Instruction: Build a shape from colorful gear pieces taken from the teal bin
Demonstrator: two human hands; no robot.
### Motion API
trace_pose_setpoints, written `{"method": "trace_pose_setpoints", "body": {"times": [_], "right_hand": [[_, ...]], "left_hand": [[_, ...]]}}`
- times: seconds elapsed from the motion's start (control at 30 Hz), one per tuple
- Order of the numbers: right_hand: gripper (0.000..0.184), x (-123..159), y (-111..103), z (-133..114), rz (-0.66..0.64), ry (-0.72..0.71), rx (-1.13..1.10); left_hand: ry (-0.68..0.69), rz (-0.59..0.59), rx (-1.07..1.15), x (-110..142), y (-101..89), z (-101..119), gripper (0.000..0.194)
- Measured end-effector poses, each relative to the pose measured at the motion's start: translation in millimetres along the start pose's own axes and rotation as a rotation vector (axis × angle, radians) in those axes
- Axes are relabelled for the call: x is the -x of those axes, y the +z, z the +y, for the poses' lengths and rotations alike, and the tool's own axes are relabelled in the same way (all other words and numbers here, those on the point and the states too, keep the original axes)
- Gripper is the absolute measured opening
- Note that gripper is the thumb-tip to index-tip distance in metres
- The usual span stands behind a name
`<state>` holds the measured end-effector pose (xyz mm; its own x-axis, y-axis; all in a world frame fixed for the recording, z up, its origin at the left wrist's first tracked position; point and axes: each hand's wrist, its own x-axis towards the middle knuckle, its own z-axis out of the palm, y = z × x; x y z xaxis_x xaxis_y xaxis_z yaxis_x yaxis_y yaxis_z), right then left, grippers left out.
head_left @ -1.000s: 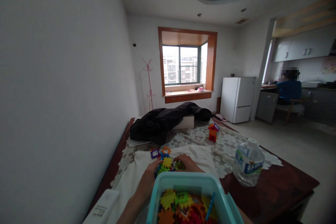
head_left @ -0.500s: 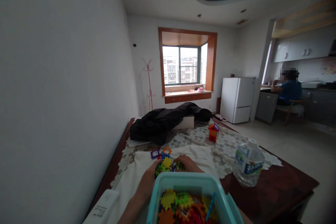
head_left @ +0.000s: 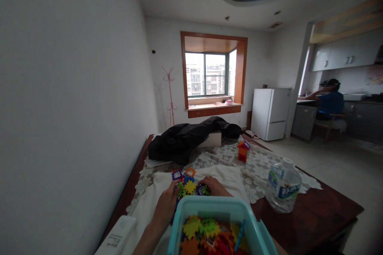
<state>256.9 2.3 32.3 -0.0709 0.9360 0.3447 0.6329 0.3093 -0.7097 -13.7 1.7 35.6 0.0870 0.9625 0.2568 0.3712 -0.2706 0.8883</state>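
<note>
Just beyond a turquoise bin [head_left: 214, 204], my left hand [head_left: 168, 198] has its fingers closed at the left edge of a cluster of plastic building pieces. A yellow gear-edged piece [head_left: 190, 187] faces up in this cluster, with green ones around it. My right hand [head_left: 214, 186] curls over a purple and green building piece [head_left: 204, 190] on the right. Behind the hands lie a purple square piece [head_left: 177, 174] and an orange square frame [head_left: 190, 172]. The bin's front wall hides the lower part of the cluster. More toothed pieces [head_left: 191, 226] fill the bin.
A large clear bottle [head_left: 283, 185] stands on the right of the table. Farther back are a small orange block house [head_left: 243, 152] and a black cloth [head_left: 185, 137] over a white box [head_left: 212, 139]. A white device [head_left: 118, 233] lies front left. A person [head_left: 330, 101] sits in the kitchen.
My left hand has shifted slightly left and back, and the yellow piece has dropped a little. My right hand has barely moved. The seated person's arm has stretched forward.
</note>
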Motion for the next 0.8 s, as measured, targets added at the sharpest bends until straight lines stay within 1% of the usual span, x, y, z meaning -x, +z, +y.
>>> {"method": "trace_pose_setpoints", "body": {"times": [0.07, 0.13, 0.2, 0.23, 0.3, 0.37, 0.47, 0.53, 0.6, 0.67, 0.7, 0.8], "right_hand": [[0.029, -2, 2, 3, -0.05, -0.047, -0.028], [0.038, -6, 6, 6, -0.102, -0.097, -0.051], [0.046, -11, 8, 10, -0.165, -0.146, -0.068], [0.047, -13, 8, 10, -0.198, -0.165, -0.069], [0.041, -14, 6, 9, -0.235, -0.178, -0.062], [0.03, -11, 1, 4, -0.207, -0.17, -0.06], [0.019, -3, -7, -7, -0.136, -0.18, -0.08], [0.017, 2, -10, -13, -0.114, -0.19, -0.091], [0.014, 5, -11, -16, -0.09, -0.194, -0.099], [0.013, 6, -10, -16, -0.07, -0.198, -0.11], [0.011, 6, -10, -16, -0.063, -0.202, -0.117], [0.008, 5, -10, -15, -0.049, -0.22, -0.147]], "left_hand": [[-0.002, 0.012, 0.017, 0, -1.2, -3, 0.035], [-0.004, 0.043, 0.023, -2, -2.2, -7, 0.037], [0.011, 0.111, 0.02, -5, -3.4, -11, 0.036], [0.011, 0.154, 0.032, -8, -4.3, -14, 0.036], [-0.032, 0.239, 0.122, -15, -6.6, -20, 0.043], [-0.127, 0.299, 0.293, -21, -9.1, -24, 0.052], [-0.24, 0.317, 0.576, -24, -10.9, -20, 0.057], [-0.248, 0.277, 0.732, -21, -9.3, -11, 0.058], [-0.225, 0.205, 0.857, -15, -5.6, 2, 0.058], [-0.216, 0.078, 0.957, -7, -0.8, 13, 0.056], [-0.229, -0.009, 0.994, -3, 1.6, 17, 0.055], [-0.259, -0.246, 1.015, 6, 7.2, 22, 0.054]]}}
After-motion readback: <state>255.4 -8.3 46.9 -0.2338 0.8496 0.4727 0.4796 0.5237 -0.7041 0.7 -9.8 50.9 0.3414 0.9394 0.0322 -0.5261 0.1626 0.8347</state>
